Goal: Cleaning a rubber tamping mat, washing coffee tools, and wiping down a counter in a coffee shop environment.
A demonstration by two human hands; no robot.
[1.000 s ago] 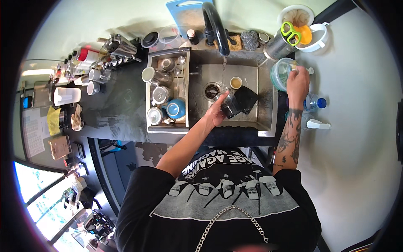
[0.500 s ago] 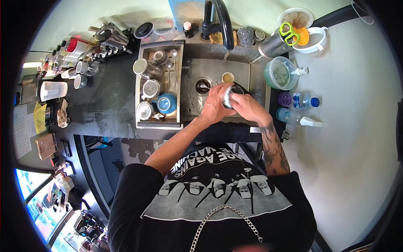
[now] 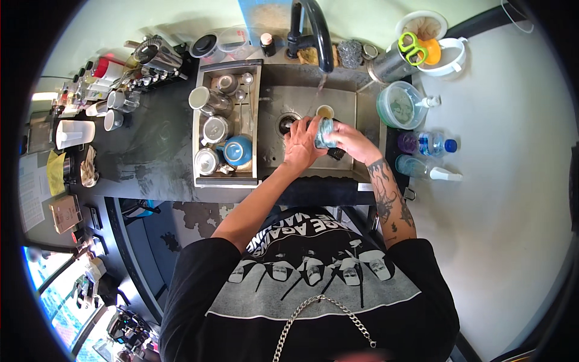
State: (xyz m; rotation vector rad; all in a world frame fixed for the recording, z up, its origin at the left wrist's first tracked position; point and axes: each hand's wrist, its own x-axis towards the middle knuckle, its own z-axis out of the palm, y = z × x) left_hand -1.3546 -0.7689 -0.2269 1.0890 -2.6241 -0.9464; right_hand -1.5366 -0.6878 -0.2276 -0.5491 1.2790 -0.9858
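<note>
Over the sink basin (image 3: 344, 96), my left hand (image 3: 303, 145) has its fingers wrapped round the far side of a small teal-tinted glass (image 3: 324, 134). The glass is tilted on its side and looks wet. My right hand (image 3: 354, 143) closes on its right end, with fingertips partly hidden and slightly blurred. A dark, rough-looking piece (image 3: 336, 152) shows just below my right fingers; I cannot tell whether it is held. Just beyond the hands stands a little cup (image 3: 325, 111) with yellowish contents. Water runs from the black faucet (image 3: 325, 54) above.
Left of the basin, a metal drying tray (image 3: 258, 120) holds glasses, spoons and a blue cup (image 3: 237, 150). Steel wool (image 3: 350, 53) lies behind the sink. On the right stand a tub of greenish liquid (image 3: 400, 105), bottles (image 3: 432, 143) and a metal container with green scissors (image 3: 413, 48).
My hands have shifted slightly left with the glass and turned it, so its teal side now shows. The dark piece below my right fingers has come into view.
</note>
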